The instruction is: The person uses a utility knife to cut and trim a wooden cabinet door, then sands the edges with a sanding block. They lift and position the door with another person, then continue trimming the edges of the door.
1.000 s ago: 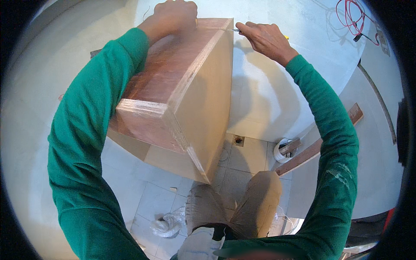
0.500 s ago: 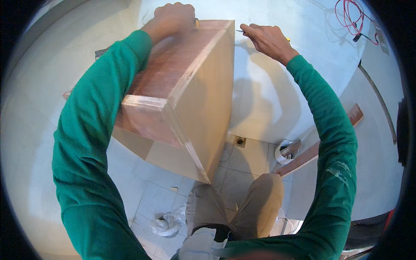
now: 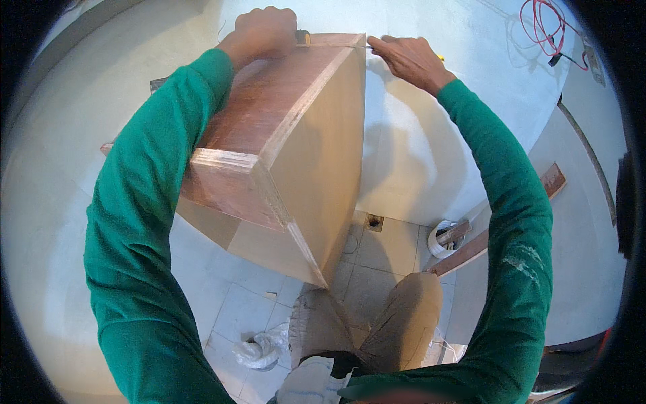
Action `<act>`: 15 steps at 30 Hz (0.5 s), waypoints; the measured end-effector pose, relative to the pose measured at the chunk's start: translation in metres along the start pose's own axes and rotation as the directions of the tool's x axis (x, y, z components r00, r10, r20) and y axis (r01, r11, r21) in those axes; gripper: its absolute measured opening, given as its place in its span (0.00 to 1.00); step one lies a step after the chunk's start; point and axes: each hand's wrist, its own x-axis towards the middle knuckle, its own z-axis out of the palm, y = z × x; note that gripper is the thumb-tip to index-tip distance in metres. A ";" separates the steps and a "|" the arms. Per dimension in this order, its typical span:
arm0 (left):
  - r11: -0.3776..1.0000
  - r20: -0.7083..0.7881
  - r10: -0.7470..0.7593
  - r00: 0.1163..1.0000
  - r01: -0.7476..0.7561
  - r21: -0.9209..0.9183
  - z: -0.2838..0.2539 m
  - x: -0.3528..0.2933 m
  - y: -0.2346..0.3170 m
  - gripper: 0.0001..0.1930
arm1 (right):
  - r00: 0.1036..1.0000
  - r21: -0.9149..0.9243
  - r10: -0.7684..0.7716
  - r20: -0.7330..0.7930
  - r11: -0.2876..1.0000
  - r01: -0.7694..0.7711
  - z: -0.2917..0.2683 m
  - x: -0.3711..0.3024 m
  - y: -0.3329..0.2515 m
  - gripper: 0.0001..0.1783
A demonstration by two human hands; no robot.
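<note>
A large wooden box-like cabinet [image 3: 323,148] with reddish-brown plywood faces, a pale side panel and raw layered edges stands tilted before me. At its far end my left hand [image 3: 266,32] is closed on a small black and yellow thing [image 3: 304,38] that looks like a tape measure, mostly hidden by my fingers. A thin strip [image 3: 333,46] runs from there across the top toward the far right corner. Just beyond that corner my right hand [image 3: 410,60] is closed on a slim tool with a thin tip; a bit of yellow shows behind the hand. Its kind is unclear.
A red cable [image 3: 544,30] lies coiled at the far right. On the tiled floor stand a white bucket [image 3: 437,250] holding a wooden piece and, beside it, a long wooden strip [image 3: 468,250]. A crumpled plastic bag [image 3: 262,347] lies near my legs. A square drain [image 3: 374,222] is set in the floor.
My left hand has shifted slightly left, and more of the black and yellow thing shows. The thin strip is now visible across the top. My right hand has moved a little left, toward the corner.
</note>
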 end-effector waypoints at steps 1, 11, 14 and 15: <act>1.000 0.000 0.006 1.000 -0.006 -0.006 -0.001 0.000 0.000 0.16 | 0.996 0.011 0.055 0.067 0.998 -0.056 -0.001 -0.004 0.002 0.11; 1.000 0.038 -0.029 0.999 0.028 0.010 -0.008 0.000 0.004 0.16 | 1.000 0.029 -0.024 -0.020 0.999 0.024 0.007 0.000 0.009 0.10; 0.999 0.041 -0.027 0.999 0.026 0.028 -0.009 -0.001 0.002 0.16 | 0.999 0.018 -0.018 -0.036 1.000 0.019 0.015 0.009 0.004 0.11; 0.999 0.039 -0.028 0.999 0.028 0.022 -0.010 -0.002 0.001 0.16 | 0.999 0.006 -0.003 -0.048 1.000 0.004 0.016 0.011 0.004 0.11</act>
